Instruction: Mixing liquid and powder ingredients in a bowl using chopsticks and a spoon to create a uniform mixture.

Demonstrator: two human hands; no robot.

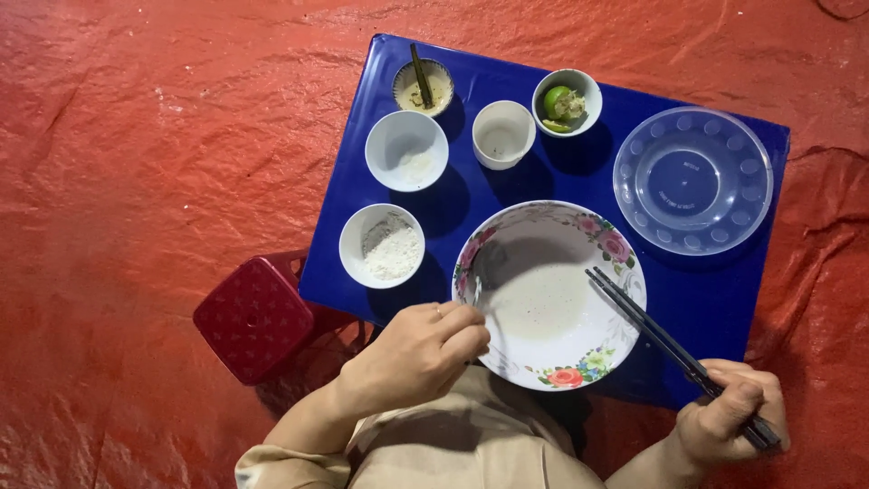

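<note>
Single head view, straight down from well above the blue table (688, 299)

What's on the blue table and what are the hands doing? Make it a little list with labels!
Table: blue table on a red floor
Big bowl: flowered bowl with pale liquid
Left hand: grips the bowl's near rim
Right hand: holds dark chopsticks, tips over the bowl
Small bowls: white powder, lime pieces
Empty: clear plastic bowl
Beside table: red stool
</note>
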